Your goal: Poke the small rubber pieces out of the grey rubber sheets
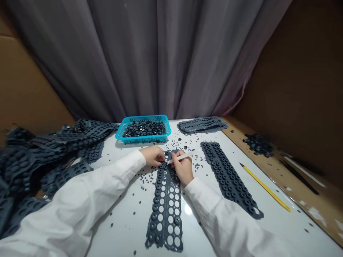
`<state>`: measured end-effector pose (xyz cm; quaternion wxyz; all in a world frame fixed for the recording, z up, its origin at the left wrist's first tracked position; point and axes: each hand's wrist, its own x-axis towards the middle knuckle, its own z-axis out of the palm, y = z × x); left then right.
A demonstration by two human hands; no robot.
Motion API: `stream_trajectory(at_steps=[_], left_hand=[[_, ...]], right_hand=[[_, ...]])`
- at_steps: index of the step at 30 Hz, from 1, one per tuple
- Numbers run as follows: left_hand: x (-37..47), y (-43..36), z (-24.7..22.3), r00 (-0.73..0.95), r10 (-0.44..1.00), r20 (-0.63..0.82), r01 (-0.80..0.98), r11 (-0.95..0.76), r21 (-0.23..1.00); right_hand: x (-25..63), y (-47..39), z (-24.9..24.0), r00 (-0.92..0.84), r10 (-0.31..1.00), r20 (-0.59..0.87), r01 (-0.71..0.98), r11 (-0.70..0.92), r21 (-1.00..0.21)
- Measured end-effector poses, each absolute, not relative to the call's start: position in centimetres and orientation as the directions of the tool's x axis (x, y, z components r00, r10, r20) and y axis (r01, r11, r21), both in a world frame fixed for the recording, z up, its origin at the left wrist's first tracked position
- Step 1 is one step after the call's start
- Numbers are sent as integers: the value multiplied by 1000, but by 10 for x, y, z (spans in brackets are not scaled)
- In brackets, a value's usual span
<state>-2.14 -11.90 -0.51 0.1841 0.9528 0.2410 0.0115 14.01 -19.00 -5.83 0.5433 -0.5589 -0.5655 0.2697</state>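
A dark rubber strip [170, 200] lies lengthwise on the white table, with many round holes open and rings still along its left side. My left hand [154, 155] is at the strip's far end, its fingers bent onto the left edge; what is between the fingertips is too small to tell. Just to its right, my right hand [183, 167] is closed round a white flat stick [184, 156], whose tip points at the strip beside my left fingers. Small black discs lie scattered around both hands.
Behind is a blue basket [143, 138] of black rings. A second ringed strip [232, 178] and a yellow pencil [265, 187] lie right. Stacked strips [202, 125] sit at the back, and a heap of rubber sheets [53, 153] covers the left. Cardboard [289, 107] stands at right.
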Motion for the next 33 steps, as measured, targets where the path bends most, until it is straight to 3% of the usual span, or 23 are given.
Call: stream_trajectory(at_steps=[10, 23, 26, 29, 33], left_hand=[[-12, -109, -7, 853, 467, -233, 522, -749, 409], [-9, -113, -8, 904, 406, -136, 427, -842, 328], [-22, -114, -17, 840, 539, -64, 485, -692, 535], [-43, -118, -24, 615, 788, -26, 446, -321, 835], [-60, -134, -21, 396, 909, -127, 207, 47, 977]], right_hand=[[139, -191, -59, 187, 902, 389, 478, 262, -838], [137, -194, -60, 90, 887, 454, 572, 327, -752], [139, -194, -64, 81, 888, 453, 576, 329, -748], [139, -194, -66, 76, 894, 441, 566, 326, -757], [139, -197, -59, 69, 895, 441, 528, 342, -777]])
